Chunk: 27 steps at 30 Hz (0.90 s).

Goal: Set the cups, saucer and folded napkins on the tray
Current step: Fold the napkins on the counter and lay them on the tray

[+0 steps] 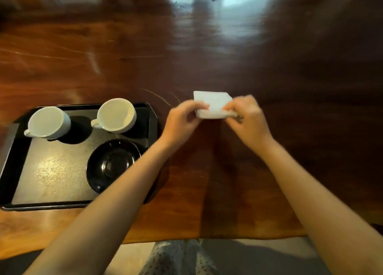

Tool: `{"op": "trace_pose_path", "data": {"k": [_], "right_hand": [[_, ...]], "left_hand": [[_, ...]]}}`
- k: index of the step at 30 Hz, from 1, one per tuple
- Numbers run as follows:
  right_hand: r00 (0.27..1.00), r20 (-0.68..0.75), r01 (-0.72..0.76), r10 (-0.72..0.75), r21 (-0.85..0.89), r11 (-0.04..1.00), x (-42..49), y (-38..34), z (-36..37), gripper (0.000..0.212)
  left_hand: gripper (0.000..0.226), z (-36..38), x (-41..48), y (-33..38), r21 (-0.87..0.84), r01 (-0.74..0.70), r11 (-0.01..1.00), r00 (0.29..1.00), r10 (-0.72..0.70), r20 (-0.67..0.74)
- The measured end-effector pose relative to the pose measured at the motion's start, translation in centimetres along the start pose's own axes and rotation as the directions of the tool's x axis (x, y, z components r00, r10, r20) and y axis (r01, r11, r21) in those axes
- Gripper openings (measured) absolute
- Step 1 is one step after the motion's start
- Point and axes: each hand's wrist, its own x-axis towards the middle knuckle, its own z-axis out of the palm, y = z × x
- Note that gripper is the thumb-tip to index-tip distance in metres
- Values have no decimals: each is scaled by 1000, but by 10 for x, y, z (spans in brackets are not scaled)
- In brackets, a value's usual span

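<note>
Both hands, left hand [183, 119] and right hand [247, 119], pinch the napkins [213, 104] (tray [12, 150] at nine o'clock); loose folds could spring open in transit.

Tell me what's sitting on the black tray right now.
On the tray: two white cups at the far side, a black saucer near right. The left forearm hides the tray's near right corner. The napkins are off it, held by both hands.
</note>
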Motion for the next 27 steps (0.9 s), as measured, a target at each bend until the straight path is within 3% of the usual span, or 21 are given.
{"op": "trace_pose_path", "data": {"k": [6, 9, 12, 14, 16, 17, 20, 21, 24, 27], "right_hand": [[943, 303, -152, 137, 27, 988, -107, 13, 60, 16], [913, 386, -145, 129, 13, 989, -120, 9, 64, 19], [835, 535, -193, 133, 58, 979, -107, 13, 50, 28], [874, 464, -213, 144, 98, 972, -89, 23, 40, 30], [907, 415, -110, 75, 63, 992, -64, 28, 44, 36], [874, 485, -17, -1, 31, 999, -52, 27, 52, 40], [623, 760, 370, -185, -78, 926, -35, 22, 88, 49], [583, 784, 464, -213, -106, 880, -36, 25, 97, 51], [578, 771, 552, -267, -128, 824, -35, 43, 109, 54], [660, 724, 475, -201, -194, 858, -8, 66, 102, 55]], "left_hand": [[26, 42, -97, -50, 365, 28, 931, 977, -102, 185], [27, 52, -116, -48, 473, -159, 867, 970, 48, 238], [28, 51, -120, -54, 516, -213, 830, 971, 121, 207], [24, 51, -122, -63, 551, -237, 800, 965, 130, 226], [25, 52, -126, -70, 576, -262, 774, 958, 139, 249], [26, 52, -127, -72, 580, -264, 770, 958, 137, 253], [28, 55, -129, -70, 575, -241, 782, 966, 135, 222], [29, 56, -130, -69, 564, -232, 793, 968, 134, 211], [31, 57, -132, -72, 555, -240, 797, 966, 139, 217], [31, 57, -134, -80, 570, -260, 779, 962, 157, 223]]}}
